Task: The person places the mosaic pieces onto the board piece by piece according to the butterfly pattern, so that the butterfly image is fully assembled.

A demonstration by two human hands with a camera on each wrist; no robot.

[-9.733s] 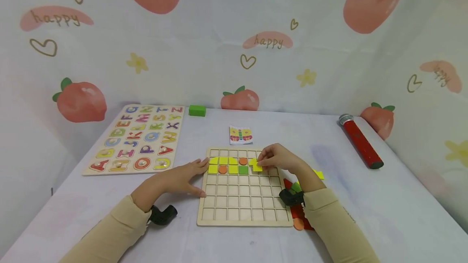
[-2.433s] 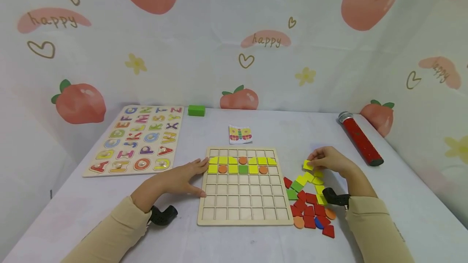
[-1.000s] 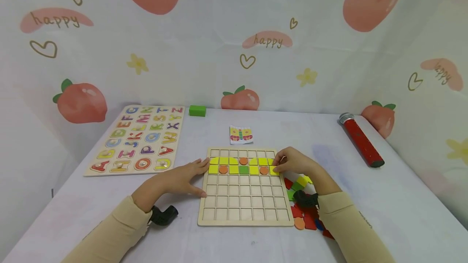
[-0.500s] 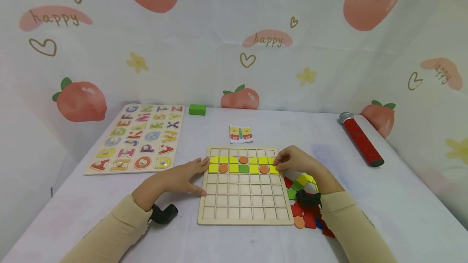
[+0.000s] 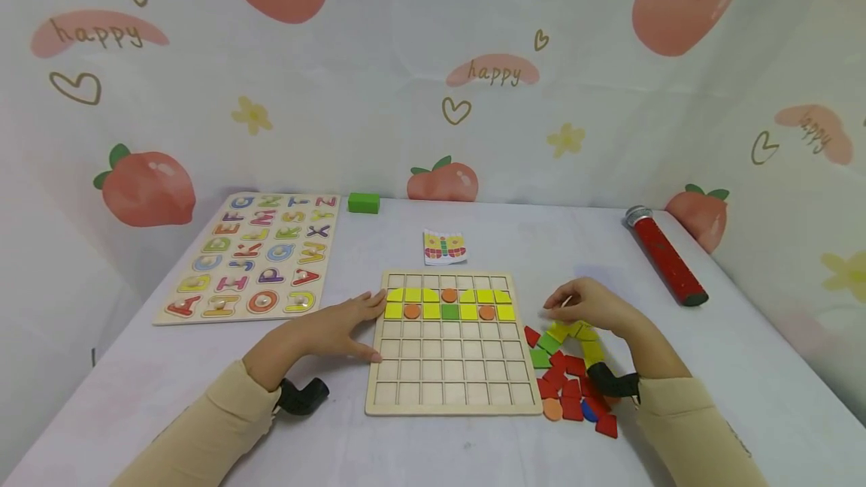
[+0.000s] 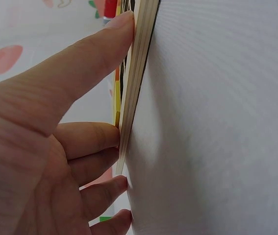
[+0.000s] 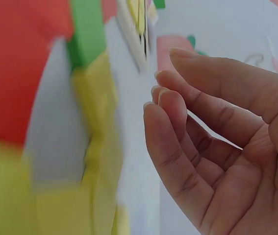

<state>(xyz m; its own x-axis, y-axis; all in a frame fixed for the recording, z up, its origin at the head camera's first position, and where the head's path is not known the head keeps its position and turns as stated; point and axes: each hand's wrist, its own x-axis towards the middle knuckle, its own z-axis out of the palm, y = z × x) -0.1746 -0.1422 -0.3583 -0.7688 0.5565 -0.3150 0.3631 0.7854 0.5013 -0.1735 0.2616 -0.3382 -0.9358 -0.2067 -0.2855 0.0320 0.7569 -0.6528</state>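
My left hand (image 5: 330, 329) rests at the left edge of a wooden grid board (image 5: 455, 373). In the left wrist view its thumb and fingertips touch the board's side. Two rows near the board's far end bear yellow tiles (image 5: 431, 311), orange discs (image 5: 411, 312) and a green square tile (image 5: 449, 312). Off the board's right side my right hand (image 5: 595, 307) hovers by the loose yellow tiles (image 5: 592, 352). Its fingers are loosely curled, with nothing between thumb and fingertips in the right wrist view. Red tiles (image 5: 573, 365) and a blue piece (image 5: 588, 412) lie nearer.
A butterfly pattern card (image 5: 444, 248) lies beyond the board. An alphabet puzzle (image 5: 253, 261) lies at the left, with a green block (image 5: 364, 204) by its far corner. At the far right lies a red microphone (image 5: 666, 258).
A yellow tile picked from the loose tiles now lies in the second tile row's right end. My right hand has let it go and moved back right. My left hand has stayed put.
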